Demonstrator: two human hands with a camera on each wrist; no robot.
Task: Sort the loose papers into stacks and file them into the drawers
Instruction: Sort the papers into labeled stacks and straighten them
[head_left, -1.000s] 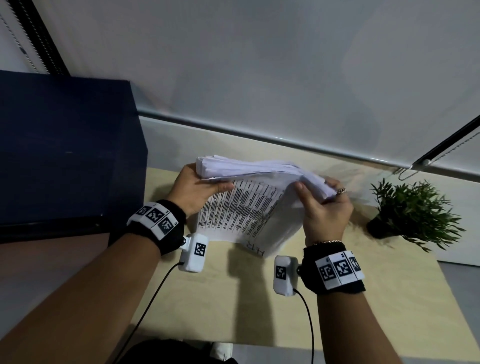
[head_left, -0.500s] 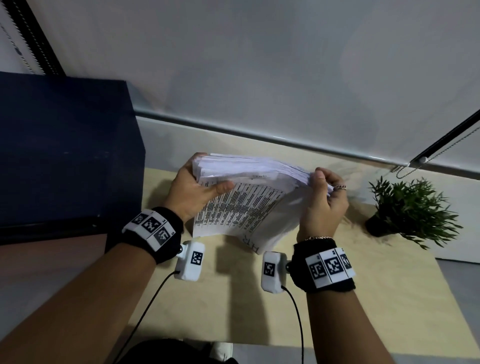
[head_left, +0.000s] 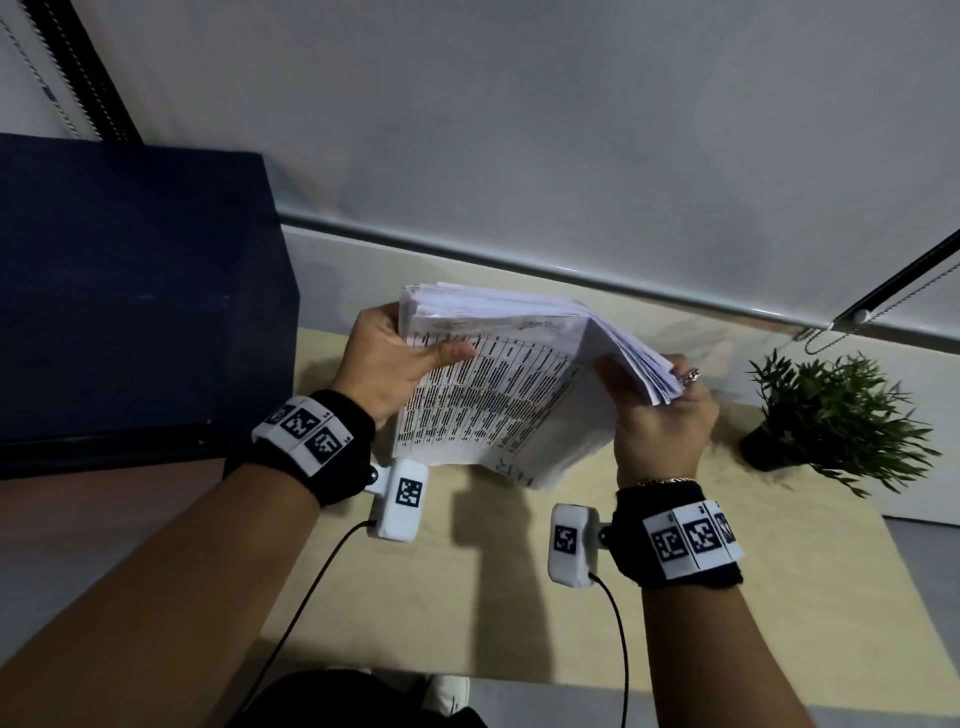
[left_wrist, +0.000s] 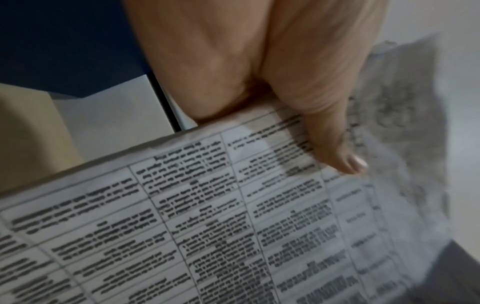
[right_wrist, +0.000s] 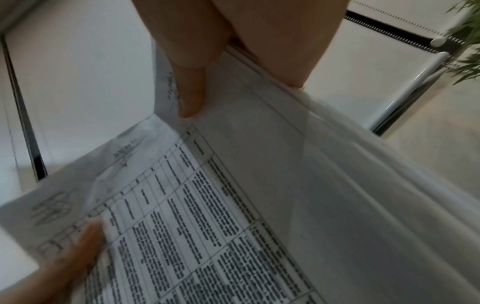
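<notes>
A thick stack of white papers (head_left: 498, 384) printed with tables is held up above the pale wooden desk (head_left: 467, 597). My left hand (head_left: 395, 364) grips its left edge, thumb pressed on the front sheet (left_wrist: 233, 226). My right hand (head_left: 660, 415) grips the right edge, where the sheets fan and bend downward. In the right wrist view my thumb lies on a bent sheet (right_wrist: 285, 164) of the stack. The stack's lower edge hangs just above the desk. The dark blue cabinet (head_left: 130, 301) stands at the left; no drawer front shows.
A small potted plant (head_left: 831, 415) stands on the desk at the right. A grey wall and a window blind with its cord (head_left: 857, 312) are behind. Wrist camera cables (head_left: 618, 639) trail toward me.
The stack has tilted up and come slightly nearer. My right hand shifted along the right edge, and the sheets there now fan apart more.
</notes>
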